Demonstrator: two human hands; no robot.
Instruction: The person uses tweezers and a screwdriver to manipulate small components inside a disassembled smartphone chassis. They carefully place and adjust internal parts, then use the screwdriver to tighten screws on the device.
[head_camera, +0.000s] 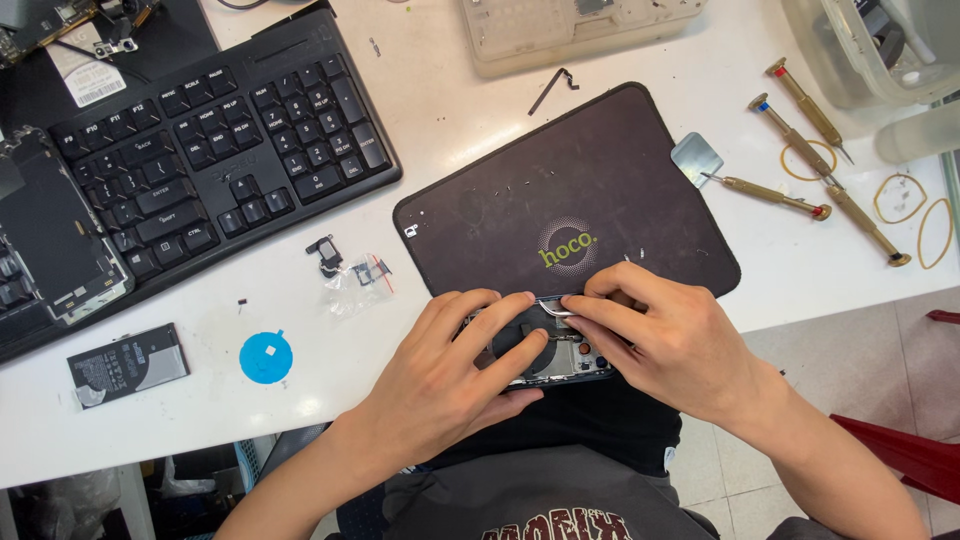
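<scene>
holding an opened phone (545, 350) at the near edge of the white surface (440, 110), just below the dark work mat (570, 190), the person has both hands on it. the left hand (450, 365) lies over the phone's left side, fingers spread across the exposed back and thumb under the near edge, so its grip is clamped on the phone body. the right hand (655, 335) pinches a pair of slim metal tweezers (556, 308), finger and thumb pressed together on them, with the tips aimed at the phone's upper edge; what the tips hold, if anything, is too small to tell.

to do this well, i judge the left hand should keep the phone flat and pinned so it cannot rock. the right wrist looks best rested on the surface or on the phone's rim, leaving only the fingertips to steer. light pressure on the tweezers seems wise, since the parts inside look tiny and a slip could scratch a board or flick a piece away. keeping the tips low and nearly parallel to the phone would help.

a black keyboard (215, 140) sits at the upper left. a loose battery (128, 363) and a blue round sticker (266, 357) lie near the left hand. three brass screwdrivers (830, 190) and rubber bands (905, 195) rest well off to the right.
</scene>
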